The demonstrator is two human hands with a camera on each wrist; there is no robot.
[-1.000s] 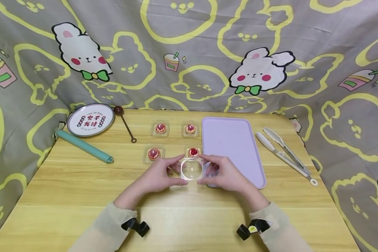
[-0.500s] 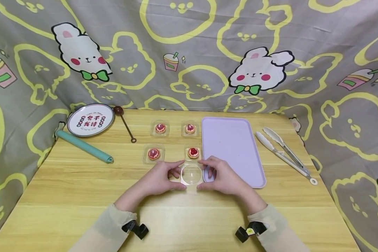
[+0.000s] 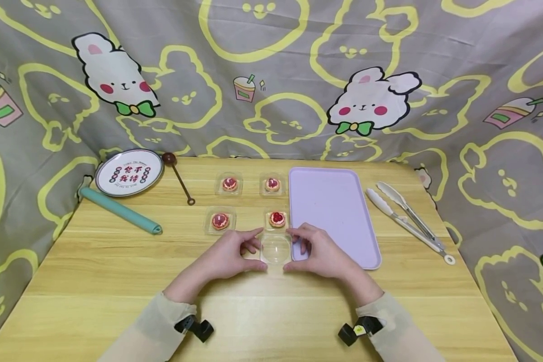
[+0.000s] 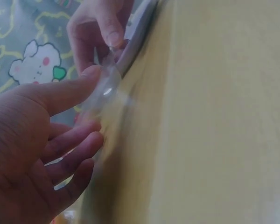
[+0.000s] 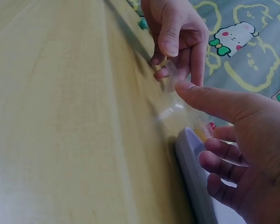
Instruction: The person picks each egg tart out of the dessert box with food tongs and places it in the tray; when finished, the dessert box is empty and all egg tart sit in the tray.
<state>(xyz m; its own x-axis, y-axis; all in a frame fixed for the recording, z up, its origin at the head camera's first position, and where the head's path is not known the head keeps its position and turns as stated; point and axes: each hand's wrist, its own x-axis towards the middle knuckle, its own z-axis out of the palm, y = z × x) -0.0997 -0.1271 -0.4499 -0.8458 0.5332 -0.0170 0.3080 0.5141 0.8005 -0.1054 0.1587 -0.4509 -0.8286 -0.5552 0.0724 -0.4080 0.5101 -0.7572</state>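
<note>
My left hand (image 3: 228, 255) and right hand (image 3: 320, 253) hold a clear plastic lid (image 3: 276, 249) between them, each with thumb at its near corner and index finger at its far corner. The lid lies folded back toward me from a clear box that holds a red-topped tart (image 3: 277, 219). In the left wrist view the left thumb (image 4: 79, 91) meets the lid's edge while the other fingers stay loosely bent. The right wrist view has the right thumb (image 5: 214, 100) at the opposite edge of the see-through lid. Right-hand fingers overlap the purple tray (image 3: 330, 211).
Three more tarts sit in lidded clear boxes: front left (image 3: 220, 221), back left (image 3: 230, 184) and back right (image 3: 272, 184). Farther left are a plate (image 3: 128, 186), a brown long-handled scoop (image 3: 181, 180) and a teal rolled-up stick (image 3: 122, 211). Tongs (image 3: 409, 221) lie right of the tray.
Both hands have moved slightly toward me with the lid, lowering it away from the tart. Over the last half second they have hardly moved.
</note>
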